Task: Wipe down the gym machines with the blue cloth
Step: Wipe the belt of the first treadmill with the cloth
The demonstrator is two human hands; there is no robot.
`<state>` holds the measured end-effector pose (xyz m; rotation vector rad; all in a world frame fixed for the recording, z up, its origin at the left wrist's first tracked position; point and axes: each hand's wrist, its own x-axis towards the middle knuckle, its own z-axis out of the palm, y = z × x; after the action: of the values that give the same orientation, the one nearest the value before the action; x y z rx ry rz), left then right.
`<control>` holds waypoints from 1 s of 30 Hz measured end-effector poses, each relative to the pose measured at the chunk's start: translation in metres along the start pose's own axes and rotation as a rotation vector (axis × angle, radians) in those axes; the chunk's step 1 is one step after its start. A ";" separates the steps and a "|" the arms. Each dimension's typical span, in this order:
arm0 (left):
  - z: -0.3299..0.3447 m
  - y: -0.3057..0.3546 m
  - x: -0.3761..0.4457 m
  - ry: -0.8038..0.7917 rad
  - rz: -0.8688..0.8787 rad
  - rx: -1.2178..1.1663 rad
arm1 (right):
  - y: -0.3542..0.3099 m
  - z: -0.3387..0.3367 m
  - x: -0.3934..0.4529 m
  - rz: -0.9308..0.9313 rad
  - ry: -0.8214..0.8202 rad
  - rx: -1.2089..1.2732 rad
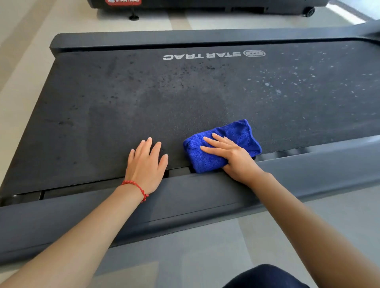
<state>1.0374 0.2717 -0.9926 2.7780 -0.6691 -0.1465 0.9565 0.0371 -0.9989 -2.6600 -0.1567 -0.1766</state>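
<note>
I'm seeing the right hand (230, 156) pressing flat, fingers straight, on the folded blue cloth (222, 146) lying at the near edge of the treadmill belt (164, 98); the left hand (147, 164), fingers spread, is resting on the belt just left of it, beside the near side rail (185, 197); white specks are showing far right.

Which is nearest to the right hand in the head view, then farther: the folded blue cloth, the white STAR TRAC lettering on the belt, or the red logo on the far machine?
1. Folded blue cloth: directly under the right hand, near the belt's front edge.
2. White STAR TRAC lettering: across the belt, by its far edge.
3. Red logo: on the far machine, top left.
</note>
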 end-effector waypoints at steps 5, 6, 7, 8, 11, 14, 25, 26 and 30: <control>-0.003 0.032 0.010 -0.001 0.125 -0.019 | 0.004 -0.005 -0.002 0.030 -0.064 -0.031; -0.001 0.037 0.013 -0.004 0.153 -0.016 | 0.006 -0.006 -0.002 0.030 -0.064 -0.043; 0.001 0.041 0.015 -0.010 0.180 -0.011 | 0.009 -0.008 -0.003 0.040 -0.054 -0.051; 0.004 0.045 0.016 -0.023 0.202 0.004 | 0.011 -0.010 -0.005 0.066 -0.039 -0.056; 0.012 0.059 0.021 -0.054 0.215 0.044 | 0.018 -0.016 -0.007 0.194 0.037 -0.071; 0.017 0.071 0.027 -0.055 0.263 0.065 | 0.018 -0.015 -0.005 0.253 0.077 -0.108; 0.036 0.064 0.036 -0.003 0.287 -0.067 | 0.008 -0.014 -0.001 0.338 0.066 -0.161; 0.037 0.064 0.037 0.007 0.291 -0.065 | 0.007 -0.014 -0.001 0.340 0.071 -0.157; 0.038 0.065 0.036 0.016 0.304 -0.048 | 0.009 -0.011 -0.001 0.312 0.108 -0.132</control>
<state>1.0355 0.1905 -1.0107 2.5907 -1.0567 -0.0758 0.9556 0.0242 -0.9930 -2.7541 0.3139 -0.2336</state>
